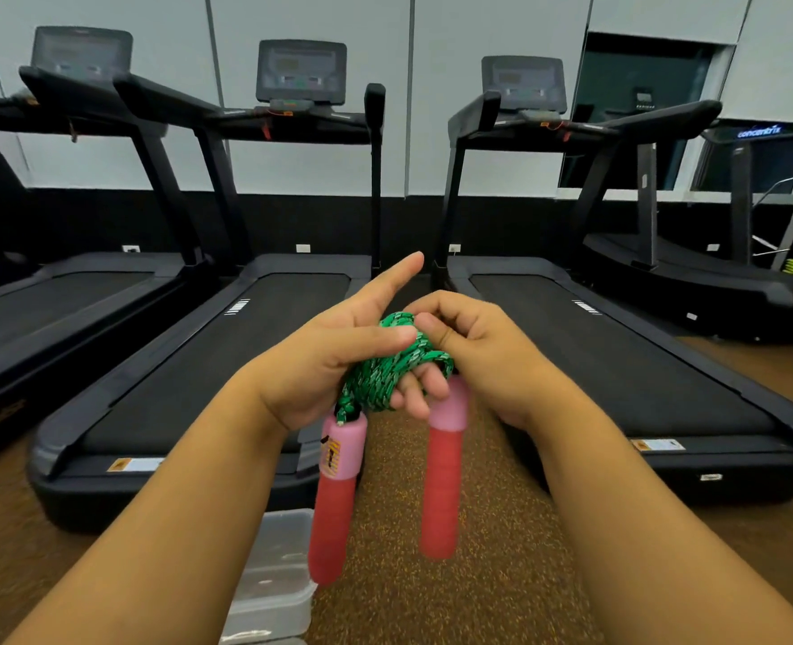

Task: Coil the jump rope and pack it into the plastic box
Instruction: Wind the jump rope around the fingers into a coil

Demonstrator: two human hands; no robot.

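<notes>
Green jump rope [392, 372] sits coiled around the fingers of my left hand [334, 360], whose index finger points free; my right hand [474, 342] pinches the coil's top. Both red-and-pink handles [441, 477] hang below the coil. Beneath them, left of the handles, the clear plastic box [273, 574] rests on the floor [501, 574], treadmills [264, 328] beyond.

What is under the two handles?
Under the handles lie speckled floor and a clear plastic box, lower left. The left forearm covers part of it; its contents cannot be made out.
</notes>
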